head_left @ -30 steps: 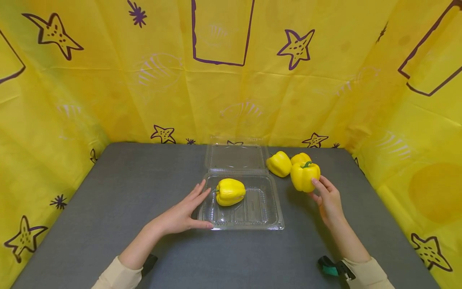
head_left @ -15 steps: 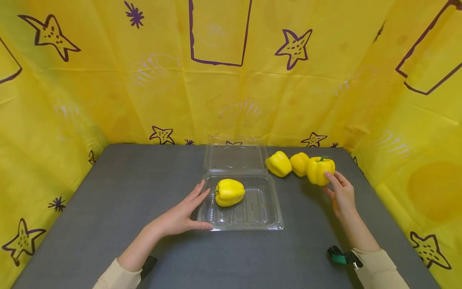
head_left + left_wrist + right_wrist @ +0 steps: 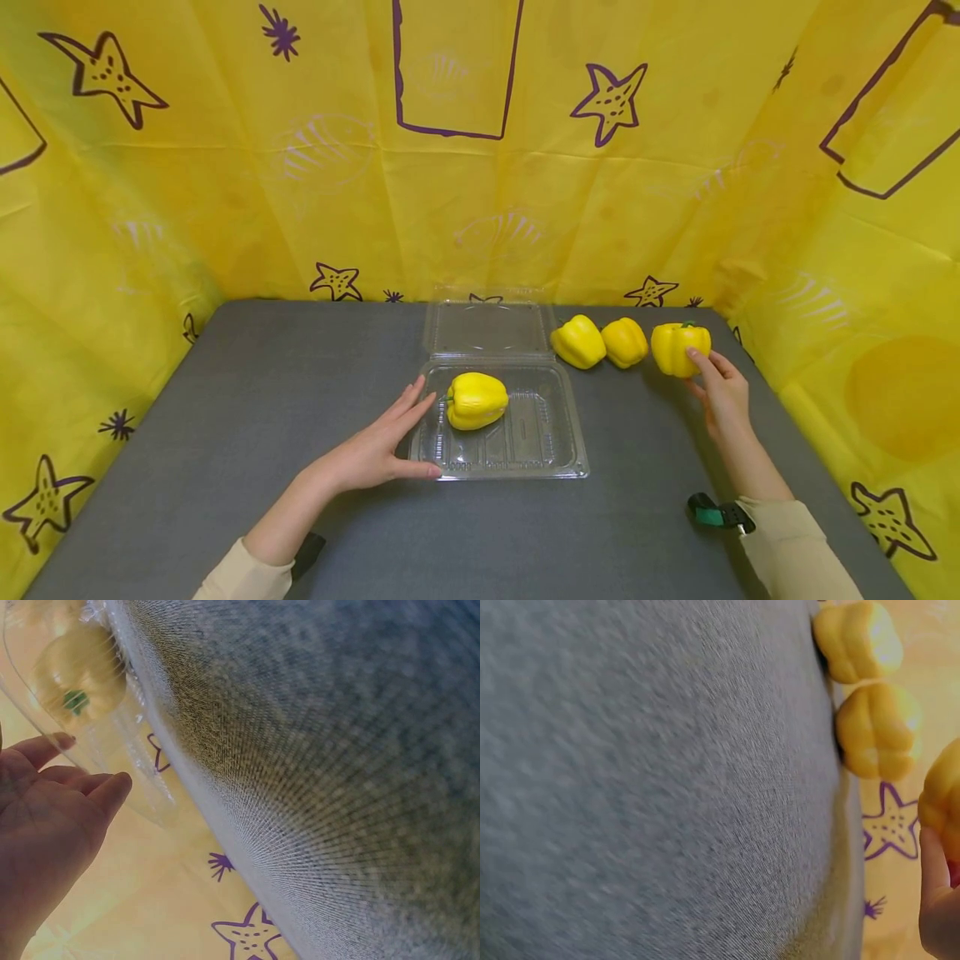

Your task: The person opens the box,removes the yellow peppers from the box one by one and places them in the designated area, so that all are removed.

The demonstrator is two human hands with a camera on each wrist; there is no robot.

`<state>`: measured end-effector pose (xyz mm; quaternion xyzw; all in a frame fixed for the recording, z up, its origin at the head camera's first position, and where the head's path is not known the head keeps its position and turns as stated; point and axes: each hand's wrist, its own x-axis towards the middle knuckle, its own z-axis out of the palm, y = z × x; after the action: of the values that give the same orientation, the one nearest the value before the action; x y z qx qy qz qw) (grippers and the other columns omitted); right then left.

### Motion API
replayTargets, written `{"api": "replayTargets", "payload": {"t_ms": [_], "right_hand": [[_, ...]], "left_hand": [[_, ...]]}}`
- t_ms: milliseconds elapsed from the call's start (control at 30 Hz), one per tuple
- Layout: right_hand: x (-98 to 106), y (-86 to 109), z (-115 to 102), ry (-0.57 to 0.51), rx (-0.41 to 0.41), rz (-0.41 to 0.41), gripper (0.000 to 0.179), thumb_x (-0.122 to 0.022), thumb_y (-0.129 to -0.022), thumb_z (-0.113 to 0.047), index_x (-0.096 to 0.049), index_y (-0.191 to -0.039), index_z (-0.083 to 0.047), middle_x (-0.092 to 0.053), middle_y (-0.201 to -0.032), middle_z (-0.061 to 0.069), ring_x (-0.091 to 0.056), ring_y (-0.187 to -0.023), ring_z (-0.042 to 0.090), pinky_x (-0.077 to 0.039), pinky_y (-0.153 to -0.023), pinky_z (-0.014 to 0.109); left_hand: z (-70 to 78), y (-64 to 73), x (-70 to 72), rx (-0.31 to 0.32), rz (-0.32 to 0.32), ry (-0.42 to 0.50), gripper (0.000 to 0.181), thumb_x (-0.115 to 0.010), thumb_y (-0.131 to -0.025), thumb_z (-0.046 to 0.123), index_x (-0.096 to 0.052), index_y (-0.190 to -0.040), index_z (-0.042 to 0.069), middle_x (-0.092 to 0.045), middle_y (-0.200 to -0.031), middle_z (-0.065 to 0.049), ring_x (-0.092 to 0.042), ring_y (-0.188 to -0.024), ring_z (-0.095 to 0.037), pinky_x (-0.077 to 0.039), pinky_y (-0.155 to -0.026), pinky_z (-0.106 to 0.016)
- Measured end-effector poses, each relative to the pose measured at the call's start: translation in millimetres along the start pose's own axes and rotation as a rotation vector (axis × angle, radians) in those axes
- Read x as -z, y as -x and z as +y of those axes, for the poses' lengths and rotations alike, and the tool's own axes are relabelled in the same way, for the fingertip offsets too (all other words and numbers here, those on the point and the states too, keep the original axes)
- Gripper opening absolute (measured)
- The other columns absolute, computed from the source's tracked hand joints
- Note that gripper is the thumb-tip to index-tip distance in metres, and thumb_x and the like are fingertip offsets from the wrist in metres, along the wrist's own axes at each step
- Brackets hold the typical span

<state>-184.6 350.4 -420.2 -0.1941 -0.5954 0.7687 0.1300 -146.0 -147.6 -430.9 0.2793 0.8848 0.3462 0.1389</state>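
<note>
My right hand point(image 3: 723, 396) holds a yellow bell pepper point(image 3: 671, 346) by its side, stem up, at the far right of the table. In the right wrist view only part of this pepper point(image 3: 946, 796) and the thumb show. With fingers spread, my left hand point(image 3: 371, 442) rests at the left edge of a clear plastic clamshell container point(image 3: 551, 462). Inside the container a second yellow bell pepper point(image 3: 478, 401) lies on its side, stem toward my left hand. The left wrist view shows this pepper's green stem point(image 3: 76, 701) through the clear wall.
Two more yellow bell peppers, one nearer the container point(image 3: 578, 342) and one to its right point(image 3: 625, 342), lie along the back of the grey table point(image 3: 300, 367). The container's raised lid point(image 3: 491, 327) extends behind its base. A yellow patterned cloth point(image 3: 480, 183) surrounds the table.
My right hand has carried its pepper to the right, away from the two peppers at the back, uncovering the one it partly hid. The left hand has kept its place.
</note>
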Motion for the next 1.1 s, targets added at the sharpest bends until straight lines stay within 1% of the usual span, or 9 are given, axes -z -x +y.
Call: {"api": "replayTargets", "payload": {"t_ms": [267, 367, 500, 633, 733, 800, 867, 1000, 1100], "right_hand": [[5.5, -15.5, 1.7, 0.074, -0.038, 0.068, 0.022, -0.080, -0.082, -0.028, -0.066, -0.097, -0.020, -0.055, -0.105, -0.005, -0.058, -0.091, 0.004, -0.054, -0.068, 0.018], [6.8, -21.1, 2.9, 0.115, -0.052, 0.084, 0.032, -0.080, -0.082, -0.030, -0.063, -0.106, -0.016, -0.053, -0.106, -0.005, -0.057, -0.091, 0.005, -0.054, -0.069, 0.018], [8.1, -28.9, 3.8, 0.195, -0.077, 0.121, 0.056, -0.081, -0.080, -0.036, -0.057, -0.123, -0.008, -0.051, -0.106, -0.005, -0.056, -0.086, 0.003, -0.053, -0.070, 0.016], [9.3, -35.5, 5.5, 0.332, -0.095, 0.149, 0.079, -0.080, -0.077, -0.045, -0.051, -0.138, -0.004, -0.051, -0.112, -0.002, -0.056, -0.078, -0.001, -0.053, -0.069, 0.016], [10.4, -39.5, 7.4, 0.478, -0.101, 0.142, 0.091, -0.076, -0.076, -0.055, -0.045, -0.145, -0.004, -0.050, -0.131, 0.008, -0.056, -0.076, -0.002, -0.053, -0.069, 0.016], [10.9, -42.6, 8.4, 0.572, -0.102, 0.129, 0.097, -0.072, -0.075, -0.062, -0.042, -0.148, -0.006, -0.045, -0.142, 0.013, -0.055, -0.074, -0.002, -0.052, -0.069, 0.015], [11.1, -45.4, 9.0, 0.643, -0.096, 0.116, 0.100, -0.069, -0.075, -0.067, -0.040, -0.149, -0.006, -0.040, -0.148, 0.017, -0.055, -0.073, -0.003, -0.051, -0.067, 0.014], [10.8, -50.3, 9.5, 0.720, -0.082, 0.111, 0.100, -0.067, -0.076, -0.069, -0.041, -0.149, -0.006, -0.042, -0.147, 0.019, -0.056, -0.069, -0.004, -0.050, -0.064, 0.013], [9.6, -51.0, 9.5, 0.753, -0.069, 0.110, 0.099, -0.066, -0.076, -0.070, -0.042, -0.147, -0.005, -0.044, -0.145, 0.020, -0.056, -0.073, 0.000, -0.050, -0.064, 0.013]], "left_hand": [[0.7, 1.0, 0.2, -0.002, -0.003, -0.001, 0.109, -0.072, -0.077, 0.062, -0.018, -0.157, 0.010, 0.006, -0.163, -0.006, 0.001, -0.148, -0.031, -0.021, -0.111, -0.058], [1.2, 1.1, 0.3, -0.004, -0.004, -0.001, 0.109, -0.072, -0.077, 0.062, -0.018, -0.157, 0.010, 0.006, -0.163, -0.006, 0.000, -0.148, -0.031, -0.022, -0.111, -0.058], [1.4, 0.5, 0.3, -0.006, -0.003, 0.001, 0.109, -0.073, -0.077, 0.061, -0.018, -0.157, 0.010, 0.006, -0.164, -0.006, 0.000, -0.148, -0.032, -0.021, -0.111, -0.058], [1.5, -0.2, 0.2, -0.001, -0.003, 0.002, 0.109, -0.073, -0.077, 0.060, -0.018, -0.157, 0.010, 0.006, -0.164, -0.006, 0.000, -0.148, -0.033, -0.020, -0.111, -0.058], [1.4, 0.0, 0.4, 0.002, -0.003, 0.002, 0.109, -0.073, -0.077, 0.060, -0.018, -0.157, 0.011, 0.006, -0.164, -0.006, 0.000, -0.148, -0.032, -0.020, -0.111, -0.058], [1.3, 0.4, 0.4, 0.002, -0.002, 0.004, 0.109, -0.073, -0.077, 0.060, -0.018, -0.157, 0.011, 0.006, -0.163, -0.006, 0.001, -0.148, -0.031, -0.020, -0.111, -0.058], [1.2, 0.9, 0.6, 0.004, -0.001, 0.009, 0.109, -0.073, -0.077, 0.060, -0.018, -0.157, 0.011, 0.006, -0.163, -0.006, 0.001, -0.148, -0.030, -0.021, -0.111, -0.058], [1.0, 1.1, 0.4, 0.008, -0.003, 0.013, 0.109, -0.073, -0.077, 0.060, -0.018, -0.157, 0.011, 0.006, -0.163, -0.006, 0.001, -0.148, -0.030, -0.021, -0.111, -0.058], [0.7, 1.1, -0.1, 0.008, -0.006, 0.015, 0.109, -0.074, -0.077, 0.060, -0.018, -0.157, 0.011, 0.007, -0.163, -0.005, 0.001, -0.148, -0.029, -0.021, -0.112, -0.058]]}}
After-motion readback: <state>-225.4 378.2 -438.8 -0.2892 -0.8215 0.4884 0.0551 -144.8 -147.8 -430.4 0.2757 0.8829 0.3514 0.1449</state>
